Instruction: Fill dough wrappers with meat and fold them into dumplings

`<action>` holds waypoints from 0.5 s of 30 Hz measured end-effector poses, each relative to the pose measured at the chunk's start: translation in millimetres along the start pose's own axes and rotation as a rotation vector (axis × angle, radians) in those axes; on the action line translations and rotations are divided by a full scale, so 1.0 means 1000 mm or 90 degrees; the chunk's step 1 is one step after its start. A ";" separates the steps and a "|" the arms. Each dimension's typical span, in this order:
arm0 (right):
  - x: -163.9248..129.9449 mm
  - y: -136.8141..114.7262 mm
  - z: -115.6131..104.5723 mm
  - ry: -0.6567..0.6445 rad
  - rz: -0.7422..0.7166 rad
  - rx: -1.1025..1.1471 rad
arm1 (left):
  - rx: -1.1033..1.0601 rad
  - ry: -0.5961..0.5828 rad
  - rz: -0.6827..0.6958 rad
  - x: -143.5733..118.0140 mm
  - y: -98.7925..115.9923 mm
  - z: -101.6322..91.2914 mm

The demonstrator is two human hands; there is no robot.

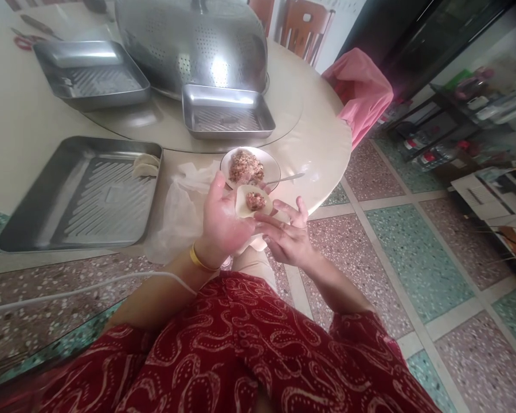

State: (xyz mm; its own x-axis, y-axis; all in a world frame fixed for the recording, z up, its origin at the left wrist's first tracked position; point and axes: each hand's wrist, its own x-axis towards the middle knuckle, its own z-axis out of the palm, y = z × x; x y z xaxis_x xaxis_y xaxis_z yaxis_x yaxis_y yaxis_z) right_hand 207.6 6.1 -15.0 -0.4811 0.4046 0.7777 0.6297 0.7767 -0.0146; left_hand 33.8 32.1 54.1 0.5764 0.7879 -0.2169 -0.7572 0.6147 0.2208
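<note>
A round dumpling wrapper (242,202) rests across the fingers of my left hand (223,221), whose thumb stands up away from it. In the wrapper's middle lies a small lump of meat filling (255,201). My right hand (286,232) comes from the right with its fingers stretched and apart, the fingertips at the wrapper's near right edge. Just beyond my hands sits a white bowl (274,166) of minced filling (246,165), a metal utensil handle (293,176) sticking out to the right. Folded dumplings (146,166) lie at the right end of a large metal tray (81,226).
Two more metal trays (90,103) (230,135) stand farther back, before a big perforated steel dome (193,46). Crumpled plastic (183,206) lies between the large tray and my hands. A white cable (112,281) crosses at the left. Pink cloth (365,86) covers a chair.
</note>
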 end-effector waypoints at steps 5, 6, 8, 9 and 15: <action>0.003 0.000 0.000 -0.005 0.050 0.031 | 0.016 0.032 0.048 0.002 -0.002 0.005; 0.004 0.000 0.000 -0.007 0.057 0.043 | 0.015 0.026 0.051 0.003 -0.002 0.004; 0.006 0.000 -0.002 0.002 0.067 0.078 | 0.007 0.005 0.056 0.005 -0.001 0.001; 0.007 0.000 -0.003 0.014 0.071 0.096 | 0.002 -0.008 0.062 0.006 -0.001 0.000; 0.012 0.000 0.000 0.020 0.071 0.107 | 0.037 -0.019 0.096 0.010 0.001 -0.002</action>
State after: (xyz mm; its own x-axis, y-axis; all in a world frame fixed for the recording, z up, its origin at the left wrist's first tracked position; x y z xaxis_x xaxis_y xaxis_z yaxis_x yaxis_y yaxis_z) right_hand 202.0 10.8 -5.5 -0.3922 0.4797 0.7849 0.5668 0.7981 -0.2045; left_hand 38.7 40.4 50.5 0.4674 0.8714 -0.1490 -0.8170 0.4901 0.3039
